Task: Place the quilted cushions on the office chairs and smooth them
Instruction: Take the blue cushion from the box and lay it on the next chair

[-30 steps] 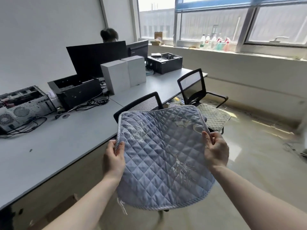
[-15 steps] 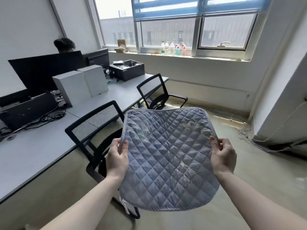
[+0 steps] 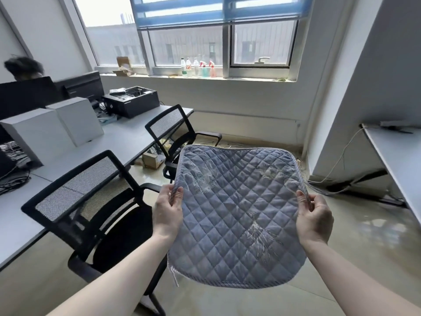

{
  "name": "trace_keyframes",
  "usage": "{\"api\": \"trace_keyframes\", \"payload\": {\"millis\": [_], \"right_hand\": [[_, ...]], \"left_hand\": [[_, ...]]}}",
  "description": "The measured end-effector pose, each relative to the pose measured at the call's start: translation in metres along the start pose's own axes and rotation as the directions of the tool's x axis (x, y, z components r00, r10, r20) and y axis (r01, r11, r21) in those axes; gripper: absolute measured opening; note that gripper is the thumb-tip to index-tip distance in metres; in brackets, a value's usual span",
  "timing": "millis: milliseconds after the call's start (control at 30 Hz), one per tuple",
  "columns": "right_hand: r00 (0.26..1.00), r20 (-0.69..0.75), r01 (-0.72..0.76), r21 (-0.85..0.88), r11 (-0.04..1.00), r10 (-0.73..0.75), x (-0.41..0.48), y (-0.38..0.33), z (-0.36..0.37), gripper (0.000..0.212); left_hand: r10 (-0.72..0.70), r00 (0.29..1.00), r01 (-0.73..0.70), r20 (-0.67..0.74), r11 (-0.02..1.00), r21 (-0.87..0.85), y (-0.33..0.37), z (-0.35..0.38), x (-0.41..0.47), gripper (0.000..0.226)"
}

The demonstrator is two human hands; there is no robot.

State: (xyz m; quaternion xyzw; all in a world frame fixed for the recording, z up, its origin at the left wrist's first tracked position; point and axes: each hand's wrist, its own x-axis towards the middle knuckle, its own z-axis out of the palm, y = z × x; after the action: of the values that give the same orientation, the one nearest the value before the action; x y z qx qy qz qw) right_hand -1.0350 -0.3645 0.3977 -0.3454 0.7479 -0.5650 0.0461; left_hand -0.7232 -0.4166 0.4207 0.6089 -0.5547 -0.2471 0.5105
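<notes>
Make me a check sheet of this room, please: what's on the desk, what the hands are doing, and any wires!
Surface: long grey desk, partly covered.
Job's things: blue quilted cushion held in the air; nearest black mesh office chair seat bare; second black mesh chair seat hidden.
Clutter: two white boxes, open black computer case, bottles on windowsill.
Hands: left hand and right hand pinch the cushion's side edges.
Cables: loose wires on floor; tangle at desk's left.
Surroundings: window with blue blind; another person behind monitors.
</notes>
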Motion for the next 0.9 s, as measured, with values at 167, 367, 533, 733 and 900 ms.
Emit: {"api": "trace_keyframes", "payload": {"millis": [167,367,533,733,900], "right_hand": [[0.998,-0.061,-0.027,-0.024,0.999,0.025,0.026,0.011,0.000,0.039],[0.992,-0.123,-0.036,-0.057,0.998,0.028,0.063,0.007,0.018,0.037],[0.988,-0.155,-0.035,-0.069,0.997,0.024,0.092,-0.005,0.049,0.036],[0.986,-0.166,-0.039,-0.082,0.996,0.025,0.119,-0.018,0.090,0.037],[0.986,-0.168,-0.013,-0.088,0.996,-0.002,0.140,-0.031,0.120,0.038]], "left_hand": [[0.028,0.999,-0.027,0.045,1.000,-0.016,0.005,0.036,0.025,0.014],[0.077,0.993,-0.072,0.086,0.996,-0.056,0.012,0.072,0.073,0.011],[0.089,0.991,-0.079,0.100,0.991,-0.106,0.014,0.095,0.122,0.007],[0.095,0.987,-0.077,0.132,0.988,-0.136,0.006,0.114,0.178,0.008],[0.105,0.985,-0.084,0.135,0.985,-0.153,0.003,0.124,0.217,0.007]]}}
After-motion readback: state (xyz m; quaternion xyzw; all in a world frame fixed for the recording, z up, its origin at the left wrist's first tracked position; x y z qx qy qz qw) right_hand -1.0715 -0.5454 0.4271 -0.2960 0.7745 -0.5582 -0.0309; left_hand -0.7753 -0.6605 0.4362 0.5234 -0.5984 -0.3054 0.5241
